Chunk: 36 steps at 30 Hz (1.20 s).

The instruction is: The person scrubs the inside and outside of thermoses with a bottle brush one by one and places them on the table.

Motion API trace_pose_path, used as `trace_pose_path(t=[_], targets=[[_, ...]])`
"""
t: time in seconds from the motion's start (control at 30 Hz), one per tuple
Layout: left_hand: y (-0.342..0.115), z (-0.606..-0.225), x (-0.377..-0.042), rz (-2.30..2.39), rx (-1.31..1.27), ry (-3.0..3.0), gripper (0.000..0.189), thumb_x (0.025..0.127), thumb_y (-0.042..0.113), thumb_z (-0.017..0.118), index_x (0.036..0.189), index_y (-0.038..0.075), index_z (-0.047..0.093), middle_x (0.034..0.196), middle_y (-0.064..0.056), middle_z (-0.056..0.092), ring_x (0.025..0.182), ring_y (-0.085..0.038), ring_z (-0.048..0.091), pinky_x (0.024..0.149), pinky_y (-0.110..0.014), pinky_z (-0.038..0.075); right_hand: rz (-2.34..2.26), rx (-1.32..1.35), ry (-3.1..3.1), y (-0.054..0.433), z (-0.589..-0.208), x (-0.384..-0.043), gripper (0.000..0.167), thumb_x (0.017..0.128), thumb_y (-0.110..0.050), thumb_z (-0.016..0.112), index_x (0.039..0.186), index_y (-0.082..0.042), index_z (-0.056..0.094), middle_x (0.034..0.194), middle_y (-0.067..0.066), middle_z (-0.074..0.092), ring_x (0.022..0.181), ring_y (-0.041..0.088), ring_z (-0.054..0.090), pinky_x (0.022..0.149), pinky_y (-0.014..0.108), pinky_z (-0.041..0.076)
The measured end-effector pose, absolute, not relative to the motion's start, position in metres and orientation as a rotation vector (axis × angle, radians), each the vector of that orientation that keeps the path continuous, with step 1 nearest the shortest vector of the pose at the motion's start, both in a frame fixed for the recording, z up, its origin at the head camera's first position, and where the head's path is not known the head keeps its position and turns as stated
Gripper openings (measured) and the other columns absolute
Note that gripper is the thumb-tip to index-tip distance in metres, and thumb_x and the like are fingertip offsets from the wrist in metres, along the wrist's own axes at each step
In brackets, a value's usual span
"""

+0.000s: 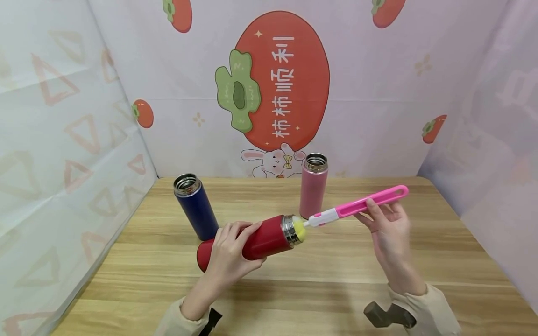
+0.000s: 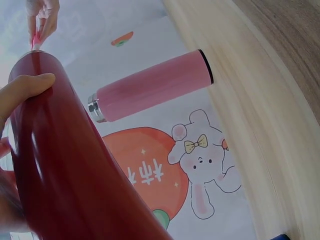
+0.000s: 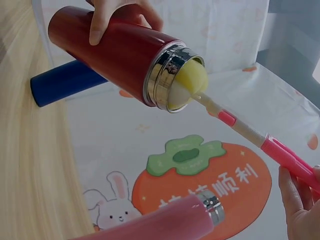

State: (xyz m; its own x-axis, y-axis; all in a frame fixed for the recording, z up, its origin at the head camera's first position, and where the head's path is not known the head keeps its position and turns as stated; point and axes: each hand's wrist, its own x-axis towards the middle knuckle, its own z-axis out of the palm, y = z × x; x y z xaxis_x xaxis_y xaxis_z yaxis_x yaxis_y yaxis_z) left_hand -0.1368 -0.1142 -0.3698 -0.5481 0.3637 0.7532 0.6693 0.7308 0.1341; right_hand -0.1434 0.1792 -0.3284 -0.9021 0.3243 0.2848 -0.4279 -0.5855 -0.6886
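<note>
In the head view, the left hand grips the red bottle above the tabletop, its long axis running from base at 8–9 o'clock to mouth at 2–3 o'clock; the right hand pinches the brush nearly in line, sponge at the mouth. From the red bottle, the blue bottle stands near at 10 o'clock, the pink bottle at 2. Bare tabletop extends between 3 and 5 o'clock; its right edge lies well apart.
</note>
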Motion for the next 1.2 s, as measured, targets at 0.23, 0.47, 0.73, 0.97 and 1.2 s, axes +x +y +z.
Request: trace_pose_path(t=[0.23,0.47,0.73,0.97,1.2], targets=[[-0.115,-0.370,-0.140,-0.536,-0.768,-2.204,0.069,0.046,0.027,0.084,0.109,0.014,0.059,0.094,-0.004,0.058,0.083,-0.019,0.051,0.065,-0.035,0.041,2.450,0.127,-1.204,0.172,-0.330,-0.143,0.011,0.083,0.007,0.052,0.093,0.000,0.051,0.077,0.008,0.063,0.069,0.017,0.063,0.071,0.035,0.050],[-0.116,-0.370,-0.140,-0.547,-0.759,-2.227,0.069,0.047,0.025,0.084,0.110,0.014,0.059,0.096,-0.005,0.058,0.086,-0.021,0.050,0.069,-0.037,0.042,2.420,0.098,-1.266,0.163,-0.334,-0.142,0.011,0.084,0.006,0.052,0.093,-0.001,0.050,0.077,0.007,0.062,0.070,0.017,0.063,0.071,0.035,0.050],[-0.109,-0.370,-0.142,-0.556,-0.793,-2.182,0.069,0.047,0.027,0.084,0.110,0.015,0.058,0.097,-0.005,0.057,0.085,-0.020,0.050,0.069,-0.037,0.042,2.447,0.410,-1.325,0.167,-0.410,-0.176,0.024,0.085,0.005,0.051,0.107,0.003,0.044,0.095,0.019,0.058,0.088,0.030,0.061,0.078,0.043,0.046],[-0.102,-0.368,-0.140,-0.572,-0.789,-2.201,0.069,0.049,0.029,0.084,0.111,0.016,0.057,0.097,-0.006,0.057,0.086,-0.020,0.050,0.070,-0.036,0.043,2.429,0.361,-1.408,0.170,-0.493,-0.214,0.037,0.085,-0.001,0.055,0.118,0.000,0.039,0.109,0.026,0.048,0.100,0.043,0.051,0.080,0.050,0.043],[-0.101,-0.367,-0.139,-0.578,-0.792,-2.226,0.070,0.050,0.028,0.084,0.112,0.016,0.056,0.098,-0.006,0.056,0.088,-0.021,0.050,0.072,-0.036,0.043,2.423,0.347,-1.418,0.175,-0.497,-0.217,0.037,0.085,0.000,0.054,0.118,0.002,0.038,0.108,0.027,0.048,0.100,0.047,0.050,0.080,0.051,0.042]])
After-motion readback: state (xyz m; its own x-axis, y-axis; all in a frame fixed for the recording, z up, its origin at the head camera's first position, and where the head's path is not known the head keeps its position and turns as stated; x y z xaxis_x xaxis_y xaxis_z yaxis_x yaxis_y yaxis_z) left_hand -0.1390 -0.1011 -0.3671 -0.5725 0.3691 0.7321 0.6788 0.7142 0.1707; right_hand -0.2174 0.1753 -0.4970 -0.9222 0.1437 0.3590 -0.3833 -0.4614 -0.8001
